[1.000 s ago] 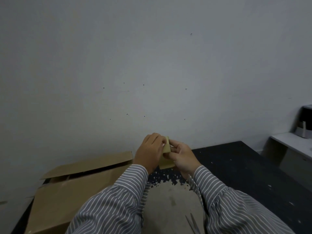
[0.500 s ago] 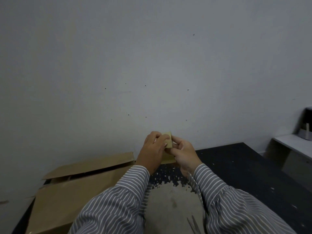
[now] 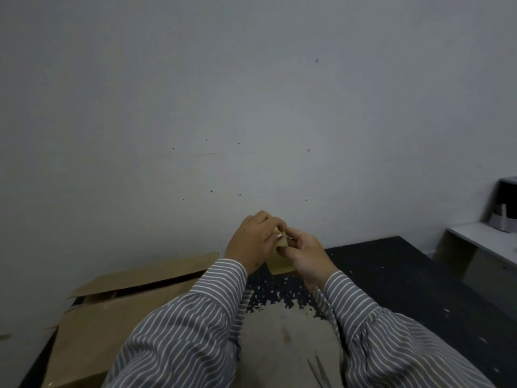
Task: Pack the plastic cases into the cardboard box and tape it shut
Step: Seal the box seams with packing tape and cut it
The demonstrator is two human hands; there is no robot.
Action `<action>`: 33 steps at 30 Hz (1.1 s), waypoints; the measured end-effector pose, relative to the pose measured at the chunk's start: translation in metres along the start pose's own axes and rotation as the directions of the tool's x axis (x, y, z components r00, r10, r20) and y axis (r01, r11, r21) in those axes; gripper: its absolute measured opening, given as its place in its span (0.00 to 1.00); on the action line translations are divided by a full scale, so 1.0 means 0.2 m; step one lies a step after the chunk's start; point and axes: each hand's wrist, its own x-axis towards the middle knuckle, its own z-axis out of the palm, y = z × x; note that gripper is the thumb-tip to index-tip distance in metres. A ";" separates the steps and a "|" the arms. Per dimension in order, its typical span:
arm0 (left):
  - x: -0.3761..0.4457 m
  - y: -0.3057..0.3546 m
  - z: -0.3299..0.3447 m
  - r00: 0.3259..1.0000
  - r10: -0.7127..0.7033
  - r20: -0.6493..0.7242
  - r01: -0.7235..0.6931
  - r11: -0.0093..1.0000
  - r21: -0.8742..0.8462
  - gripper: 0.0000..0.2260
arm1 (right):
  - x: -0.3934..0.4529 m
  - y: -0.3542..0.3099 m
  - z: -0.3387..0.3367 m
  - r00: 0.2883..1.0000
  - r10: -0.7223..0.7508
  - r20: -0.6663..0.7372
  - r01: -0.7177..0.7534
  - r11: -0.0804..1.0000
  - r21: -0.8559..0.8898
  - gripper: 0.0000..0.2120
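Both my hands are raised in front of the wall, pinching a piece of tan packing tape (image 3: 278, 261) between them. My left hand (image 3: 253, 242) grips its upper end, and my right hand (image 3: 303, 253) holds it right beside, fingertips touching. The tape hangs down below the fingers. The cardboard box (image 3: 112, 326) lies at the lower left on the dark table, its flaps folded over with a dark gap along the far flap. No plastic cases are visible.
The dark table (image 3: 391, 281) has a worn pale patch (image 3: 285, 337) between my arms. Scissors tips (image 3: 319, 372) show at the bottom edge. A white shelf (image 3: 486, 239) with a dark appliance (image 3: 506, 205) stands at the right. A plain wall is straight ahead.
My hands have stayed together on the tape, with the fingers shifting and closing more tightly over its top end. The view has drifted slightly.
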 end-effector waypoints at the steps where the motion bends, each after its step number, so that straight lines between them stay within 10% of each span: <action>1: 0.01 0.00 -0.01 1.000 -0.016 0.017 0.016 1.000 0.004 0.06 | 0.00 0.00 0.00 1.000 0.007 0.009 -0.007 1.000 -0.021 0.16; 33: -0.06 0.10 -0.06 0.999 -0.034 -0.040 0.031 0.997 -0.066 0.04 | -0.12 -0.04 0.01 1.000 0.026 -0.013 -0.026 1.000 -0.013 0.14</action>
